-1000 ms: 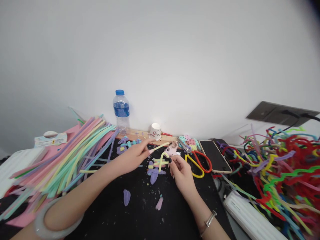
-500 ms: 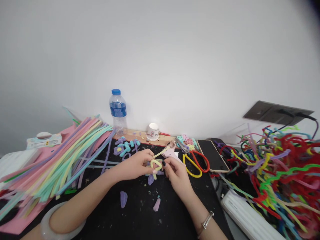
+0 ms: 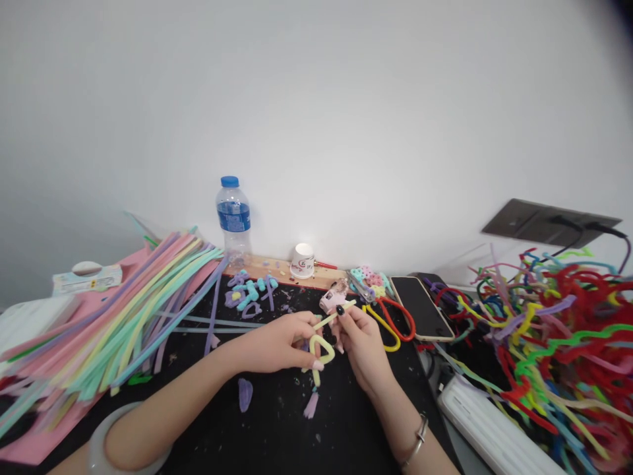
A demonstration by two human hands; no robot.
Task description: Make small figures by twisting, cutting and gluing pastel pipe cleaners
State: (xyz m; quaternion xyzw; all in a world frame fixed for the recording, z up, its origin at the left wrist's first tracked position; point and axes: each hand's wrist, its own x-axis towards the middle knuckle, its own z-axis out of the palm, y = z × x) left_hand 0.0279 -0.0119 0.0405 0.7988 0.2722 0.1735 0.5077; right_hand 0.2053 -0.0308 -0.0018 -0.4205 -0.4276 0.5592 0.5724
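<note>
A pale yellow pipe cleaner (image 3: 325, 351), bent into a loop with a short tail below, is pinched by my left hand (image 3: 287, 340) near the middle of the black table. My right hand (image 3: 362, 336) grips the same pipe cleaner's straight end between thumb and forefinger, its tip poking out past the fingers. Just behind the hands lies a crumpled pinkish piece (image 3: 334, 297), partly covered. Below the loop rests a small lilac tassel-like piece (image 3: 311, 404). A purple fuzzy petal shape (image 3: 244, 394) lies under my left forearm.
Pastel pipe cleaners (image 3: 143, 297) are heaped at left. Behind are twisted purple and teal pieces (image 3: 251, 290), a water bottle (image 3: 233, 218) and a paper cup (image 3: 302, 260). Scissors (image 3: 395, 320) and a phone (image 3: 420, 307) lie right, before a power strip (image 3: 489, 429) and tangled pipe cleaners (image 3: 568, 356).
Both hands have shifted right and slightly down with the yellow pipe cleaner. My right fingers have moved up onto its straight end. The purple piece beneath the hands no longer shows.
</note>
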